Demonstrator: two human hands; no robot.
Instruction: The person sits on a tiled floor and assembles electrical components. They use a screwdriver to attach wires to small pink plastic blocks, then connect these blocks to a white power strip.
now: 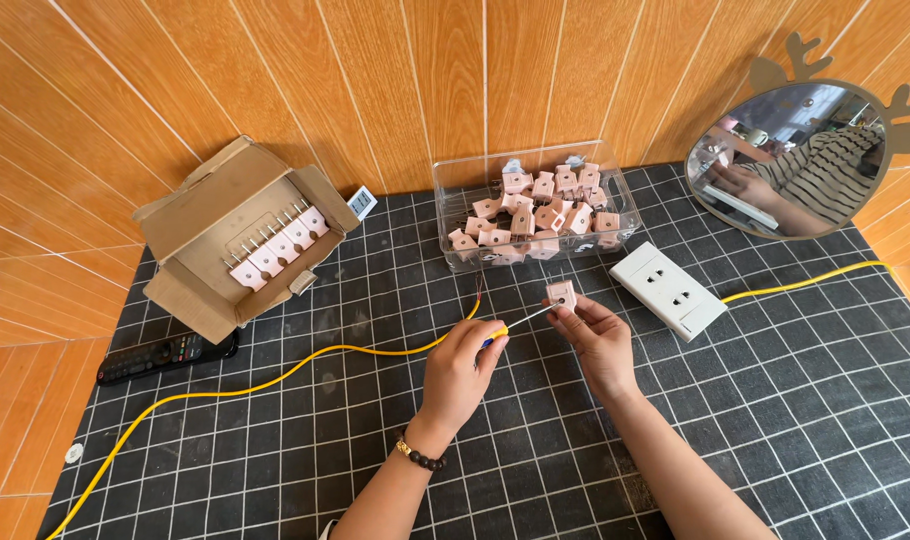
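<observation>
My left hand [459, 372] grips a small screwdriver [523, 319] with a yellow and blue handle, its thin shaft pointing right toward a small pink plug [562, 293]. My right hand [597, 335] pinches that pink plug between its fingertips, just above the dark gridded mat [795, 400]. A beaded bracelet sits on my left wrist. A yellow cable [275, 378] runs across the mat behind my left hand.
A clear plastic bin [453, 190] of several pink plugs stands behind my hands. A white wall socket [668, 288] lies at right. An open cardboard box [205, 215] with a row of plugs sits at left, a black remote [165, 356] below it. A round mirror [805, 160] leans at the back right.
</observation>
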